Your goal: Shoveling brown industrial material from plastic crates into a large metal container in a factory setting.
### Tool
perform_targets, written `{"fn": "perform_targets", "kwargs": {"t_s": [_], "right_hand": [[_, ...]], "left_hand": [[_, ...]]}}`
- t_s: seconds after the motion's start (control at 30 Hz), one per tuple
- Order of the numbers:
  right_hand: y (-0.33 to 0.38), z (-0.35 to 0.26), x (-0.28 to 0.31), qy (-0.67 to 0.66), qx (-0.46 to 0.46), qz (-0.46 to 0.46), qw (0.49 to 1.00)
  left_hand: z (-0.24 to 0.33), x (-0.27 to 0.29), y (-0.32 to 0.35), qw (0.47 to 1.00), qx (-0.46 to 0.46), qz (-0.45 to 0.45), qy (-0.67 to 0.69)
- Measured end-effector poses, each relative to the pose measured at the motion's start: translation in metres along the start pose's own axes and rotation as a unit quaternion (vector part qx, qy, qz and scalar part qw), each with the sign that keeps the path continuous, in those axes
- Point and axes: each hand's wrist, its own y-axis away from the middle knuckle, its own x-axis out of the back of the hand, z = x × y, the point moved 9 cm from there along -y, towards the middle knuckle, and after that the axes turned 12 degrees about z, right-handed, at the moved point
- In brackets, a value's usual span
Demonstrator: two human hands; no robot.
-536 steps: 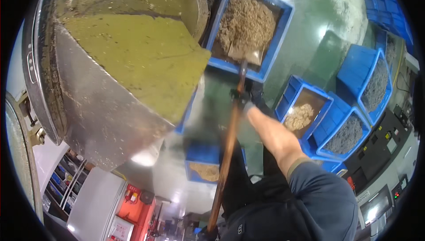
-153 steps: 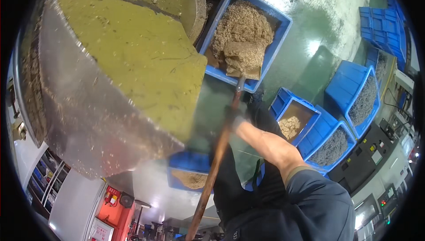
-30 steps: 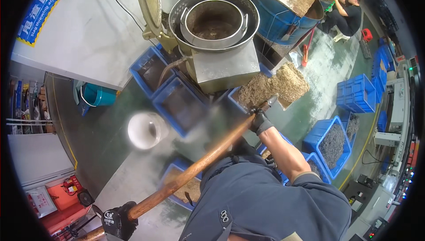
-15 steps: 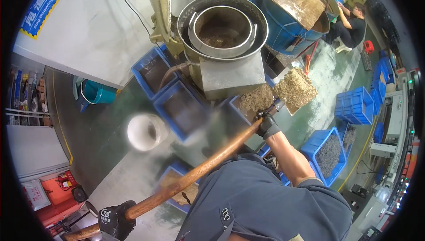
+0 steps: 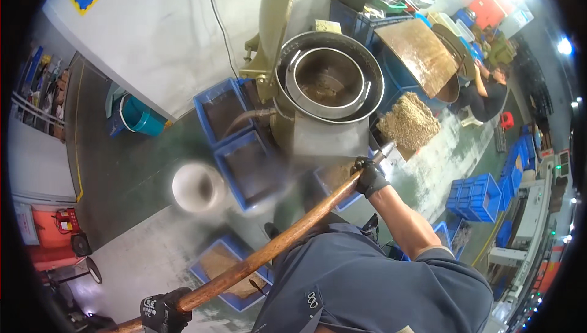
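Both my hands wear black gloves and grip one long-handled shovel, its wooden handle running diagonally across my front. My left hand is closed round the handle at lower left. My right hand wraps the handle near the metal socket. Beyond that socket sits a heap of tan, grainy chips, which hides most of the blade. A blue bin with similar material lies just below and left of the heap. To the heap's upper left stands a round machine tub holding a metal basket with handles.
Two joined blue bins stand left of the machine, with a white bucket beside them. Another blue bin lies under the handle. A board-topped blue drum is beyond the heap. A seated person is at far right.
The loaded shovel end has risen away from the blue bin and come closer to the machine tub. My view has shifted. Both hands keep their hold on the handle.
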Motion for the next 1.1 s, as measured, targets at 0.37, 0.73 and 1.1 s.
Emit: {"fn": "perform_targets", "kwargs": {"t_s": [0.37,0.73,1.1], "right_hand": [[0.037,0.025,-0.215,0.034,-0.035,-0.28,0.959],[-0.077,0.07,-0.226,0.077,-0.074,-0.333,0.937],[-0.016,0.083,-0.228,0.015,-0.111,-0.302,0.947]], "left_hand": [[0.123,0.032,0.099,0.939,0.215,0.26,0.068],[0.192,-0.109,0.047,0.943,0.221,0.148,-0.2],[0.176,-0.099,0.06,0.93,0.212,0.299,-0.007]]}}
